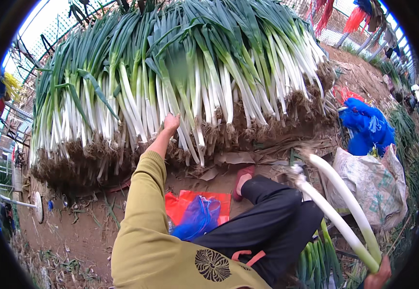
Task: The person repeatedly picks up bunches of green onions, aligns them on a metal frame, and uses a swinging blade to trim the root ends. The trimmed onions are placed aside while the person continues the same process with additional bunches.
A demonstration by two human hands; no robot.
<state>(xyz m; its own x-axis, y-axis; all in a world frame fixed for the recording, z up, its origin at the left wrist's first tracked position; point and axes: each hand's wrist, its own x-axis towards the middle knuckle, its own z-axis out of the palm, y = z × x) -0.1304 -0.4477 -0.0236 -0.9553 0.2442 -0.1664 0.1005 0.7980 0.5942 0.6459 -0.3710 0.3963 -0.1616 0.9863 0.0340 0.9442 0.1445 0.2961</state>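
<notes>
A large heap of leeks (227, 83) lies before me, white shanks and soil-caked roots towards me, green leaves away. My left hand (172, 123) reaches into the heap's near side, its fingers closed round a white leek shank (167, 90). At the lower right, my right hand (378, 275) holds two long leeks (343, 213) by their upper shanks. Their root ends point up and away from me and look blurred. My right hand is partly cut off by the view's edge.
A blue and red bag (199, 216) lies on the soil beside my leg. To the right are a white woven sack (370, 188), blue netting (368, 124) and leek leaves (319, 260). A white disc on a pole (38, 207) stands left; wire fencing (57, 21) runs behind.
</notes>
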